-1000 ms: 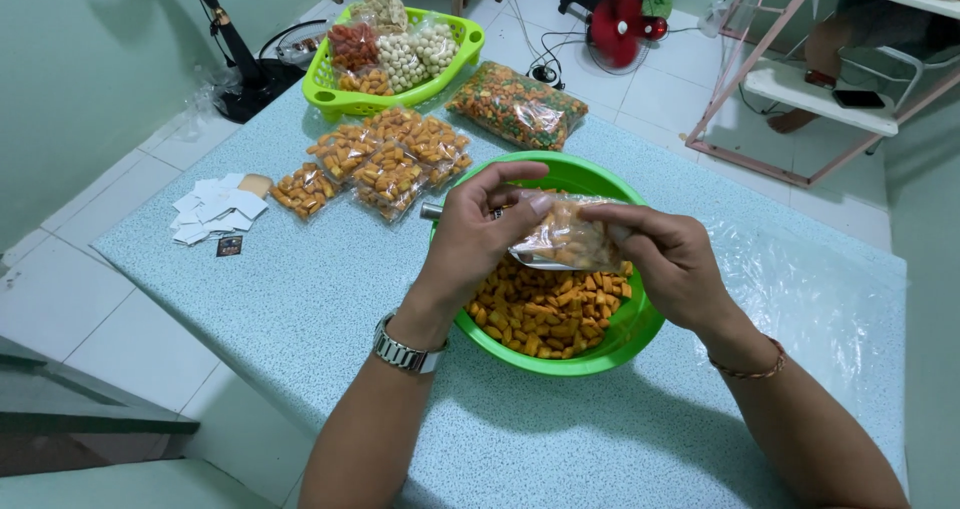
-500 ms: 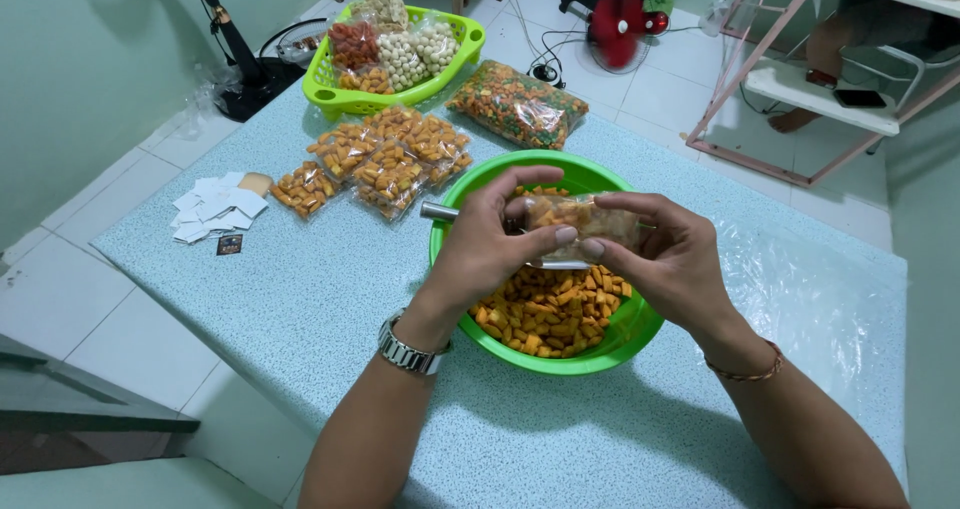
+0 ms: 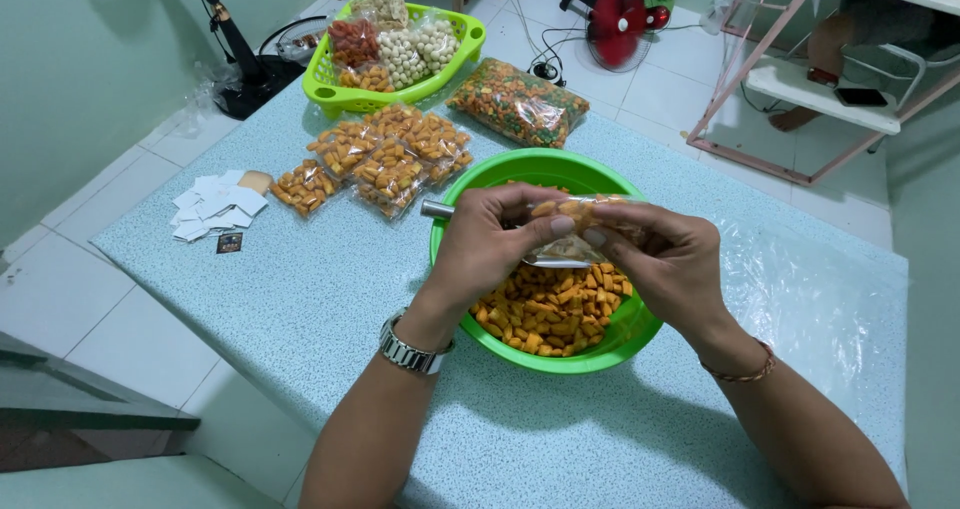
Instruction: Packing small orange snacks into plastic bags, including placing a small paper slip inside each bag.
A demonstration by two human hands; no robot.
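Both hands, left hand (image 3: 490, 244) and right hand (image 3: 660, 259), are pinching a small clear snack bag (image 3: 580, 219) over the green bowl (image 3: 545, 167); it's looking light, crinkly and slippery, so gripping near the top edge probably works best.

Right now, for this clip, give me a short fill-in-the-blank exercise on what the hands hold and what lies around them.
1. Both the left hand and the right hand grip one small clear ____ of orange snacks.
2. They hold it above a round green ____ of loose orange snacks.
3. The wristwatch sits on the ____ wrist.
4. The filled snack packets lie on the table between the bowl and a green ____.

Missing words: bag; bowl; left; basket
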